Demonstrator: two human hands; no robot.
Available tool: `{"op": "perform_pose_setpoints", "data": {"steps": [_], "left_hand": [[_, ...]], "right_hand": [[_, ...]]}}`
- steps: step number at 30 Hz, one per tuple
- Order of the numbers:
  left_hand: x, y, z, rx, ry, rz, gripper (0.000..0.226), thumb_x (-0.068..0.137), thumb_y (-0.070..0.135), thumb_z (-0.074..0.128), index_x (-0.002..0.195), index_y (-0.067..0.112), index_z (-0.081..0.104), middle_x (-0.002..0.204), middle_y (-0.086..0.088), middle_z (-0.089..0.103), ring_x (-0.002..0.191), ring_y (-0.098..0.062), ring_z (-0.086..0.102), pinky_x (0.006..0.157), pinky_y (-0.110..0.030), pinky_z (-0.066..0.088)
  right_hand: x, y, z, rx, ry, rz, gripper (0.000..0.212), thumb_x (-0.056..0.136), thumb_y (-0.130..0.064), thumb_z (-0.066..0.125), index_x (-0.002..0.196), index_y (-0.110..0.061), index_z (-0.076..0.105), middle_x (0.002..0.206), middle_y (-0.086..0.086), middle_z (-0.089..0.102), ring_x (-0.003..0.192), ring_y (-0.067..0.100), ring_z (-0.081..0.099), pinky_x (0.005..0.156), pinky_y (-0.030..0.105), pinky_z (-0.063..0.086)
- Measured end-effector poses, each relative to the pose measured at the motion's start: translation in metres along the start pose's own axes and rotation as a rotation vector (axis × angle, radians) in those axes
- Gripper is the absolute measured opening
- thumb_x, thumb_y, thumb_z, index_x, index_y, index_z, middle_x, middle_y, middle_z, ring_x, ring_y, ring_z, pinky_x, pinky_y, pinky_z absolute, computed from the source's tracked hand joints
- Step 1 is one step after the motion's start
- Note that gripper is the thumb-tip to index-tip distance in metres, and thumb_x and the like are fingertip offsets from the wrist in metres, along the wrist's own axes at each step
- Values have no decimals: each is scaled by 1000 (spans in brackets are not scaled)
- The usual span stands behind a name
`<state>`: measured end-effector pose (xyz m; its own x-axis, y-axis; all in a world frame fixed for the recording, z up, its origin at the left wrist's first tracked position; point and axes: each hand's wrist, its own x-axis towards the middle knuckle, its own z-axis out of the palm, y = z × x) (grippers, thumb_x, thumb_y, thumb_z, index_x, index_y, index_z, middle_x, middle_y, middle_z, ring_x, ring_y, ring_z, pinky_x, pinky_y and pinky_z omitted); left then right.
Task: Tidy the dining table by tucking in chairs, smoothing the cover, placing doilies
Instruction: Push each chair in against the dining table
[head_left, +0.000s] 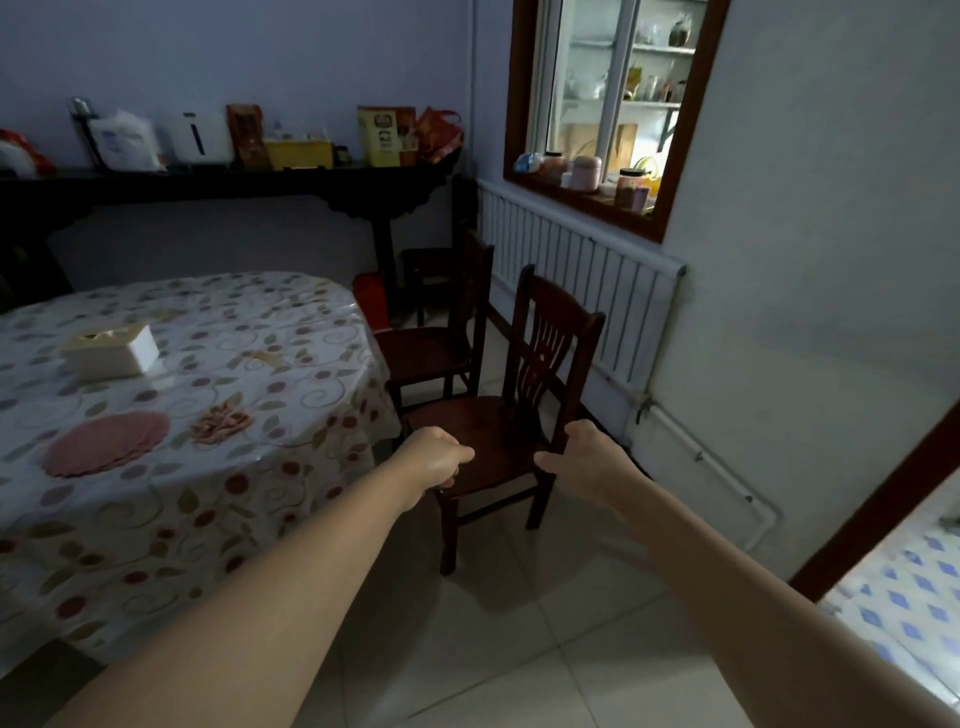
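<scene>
We are gripping the nearer wooden dining chair (498, 415) by its seat: our left hand (434, 460) is curling round the front edge, our right hand (582, 457) is closing on the seat's rear corner by the backrest post. The chair is standing on the tiled floor just beside the round table (363, 483), turned side-on to it and not tucked in.

We are judging it as solid hardwood: rigid, fairly heavy, likely to scrape on tile, so a two-handed hold on the seat frame is suiting it better than the slatted back.

Counting: we are seeing two matching chairs, the second chair (441, 338) partly under the cover; one floral tablecloth (249, 519); one stack of pink doilies (106, 441), number unclear; one flower-shaped mat (221, 422); one tissue box (111, 349).
</scene>
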<state>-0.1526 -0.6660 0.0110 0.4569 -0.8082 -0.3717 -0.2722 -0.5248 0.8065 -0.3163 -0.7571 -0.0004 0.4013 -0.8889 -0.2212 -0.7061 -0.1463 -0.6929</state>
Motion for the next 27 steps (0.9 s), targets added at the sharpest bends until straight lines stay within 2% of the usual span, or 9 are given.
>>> {"op": "perform_pose_setpoints", "data": {"steps": [3,5,7,8,11,15,20,23,27], "left_hand": [[58,40,9,11,-35,23,27,96,22,49,119,9,53,109,-6,56,93,-15,54,54,-20,32],[96,70,15,21,-47,40,10,96,21,49,98,13,56,97,-3,56,83,-13,54,52,-20,31],[130,96,25,26,-50,40,21,96,20,48,76,19,47,82,1,52,70,-8,49,51,-20,30],[146,109,32,28,-62,31,20,97,21,49,77,18,48,83,1,52,68,-7,48,50,-20,31],[188,147,56,27,-76,19,19,97,21,49,113,11,53,105,-6,54,73,-8,50,46,-19,37],[249,196,91,38,-52,17,27,98,21,48,121,9,52,111,-7,55,87,-12,55,53,-19,33],[326,246,130,-11,16,6,11,97,21,49,86,17,49,93,-2,55,76,-10,52,50,-16,34],[370,276,151,-61,92,-41,30,97,17,49,69,20,38,70,-2,44,57,-9,42,39,-12,36],[420,294,173,-41,182,-110,33,95,19,52,65,20,38,72,-2,47,60,-10,47,46,-19,34]], "right_hand": [[55,3,-30,17,14,29,72,88,-41,61,145,-14,27,143,7,40,119,22,47,80,21,40],[90,7,-54,55,22,27,74,89,-39,61,147,-12,24,147,9,36,126,23,44,83,24,39],[121,11,-77,77,31,21,74,90,-35,61,148,-10,22,149,8,34,129,22,42,84,22,35],[137,15,-87,67,30,19,74,90,-35,61,148,-9,23,148,8,36,128,21,42,87,23,36],[187,30,-118,40,20,10,71,90,-37,61,145,-9,27,144,9,41,124,20,45,92,26,37],[264,53,-159,66,-9,-13,76,89,-38,62,146,-8,22,151,9,31,135,23,36,96,25,34],[372,82,-204,77,-90,-77,58,85,-44,65,128,-14,39,118,-4,49,120,21,46,80,18,40],[432,91,-234,35,-149,-111,72,90,-39,61,144,-7,26,144,6,39,133,24,37,95,24,35],[499,92,-256,9,-212,-153,81,87,-42,63,148,-8,21,151,12,32,135,26,37,100,28,35]]}}
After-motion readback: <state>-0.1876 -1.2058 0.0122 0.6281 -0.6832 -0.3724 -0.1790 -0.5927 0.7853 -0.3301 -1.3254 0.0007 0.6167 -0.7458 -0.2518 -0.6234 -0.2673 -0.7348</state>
